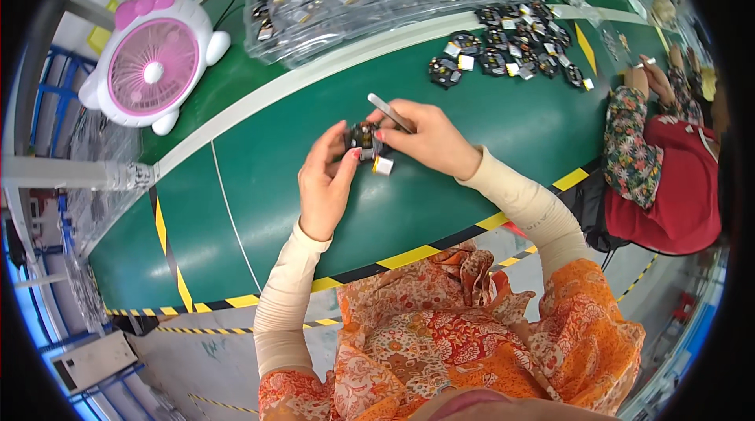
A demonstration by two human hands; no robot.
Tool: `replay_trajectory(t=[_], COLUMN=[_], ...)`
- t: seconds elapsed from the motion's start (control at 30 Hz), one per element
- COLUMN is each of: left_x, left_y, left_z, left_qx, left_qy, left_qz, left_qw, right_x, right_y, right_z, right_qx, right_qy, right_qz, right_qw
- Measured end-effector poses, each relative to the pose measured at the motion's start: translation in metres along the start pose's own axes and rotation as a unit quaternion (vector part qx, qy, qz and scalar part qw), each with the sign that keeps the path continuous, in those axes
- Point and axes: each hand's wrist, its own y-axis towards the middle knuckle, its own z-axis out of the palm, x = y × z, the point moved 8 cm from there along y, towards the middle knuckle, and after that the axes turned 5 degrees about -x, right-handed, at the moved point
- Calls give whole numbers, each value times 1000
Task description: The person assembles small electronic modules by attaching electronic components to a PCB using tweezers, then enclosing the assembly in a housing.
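Note:
Over the middle of the green work surface, my left hand (322, 183) is closed on a small black circuit assembly (360, 136), gripping it by the edge between thumb and fingers. A small silver-white battery (383, 165) hangs from its near side. My right hand (431, 138) is closed on silver tweezers (390, 113), whose blunt end points up and to the left. Right-hand fingertips meet the assembly's right side. The tweezers' tips are hidden by the fingers and the part.
Similar black assemblies with white batteries (511, 47) lie heaped at the far right. Behind a pale rail (314, 75) are stacked clear plastic trays (354, 8) of parts and a pink-and-white fan (153, 71). A co-worker in red (676, 185) sits at the right.

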Motion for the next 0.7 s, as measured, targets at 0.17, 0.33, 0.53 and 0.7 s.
replay_trajectory(t=[0.17,0.33,0.53,0.7], left_x=[-15,-15,-12,-21], left_y=[3,23,41,65], left_z=[17,62,128,176], left_qx=[61,166,226,267], left_qy=[250,384,396,400], left_qz=[150,228,284,342], left_qw=[955,879,844,807], right_x=[60,65,85,126], right_y=[-16,-49,-61,-68], right_z=[-21,15,11,20], right_qx=[-174,-60,-102,-50], right_qy=[-248,-277,-238,-239], right_qz=[-221,-412,-507,-603], right_qw=[927,866,822,759])
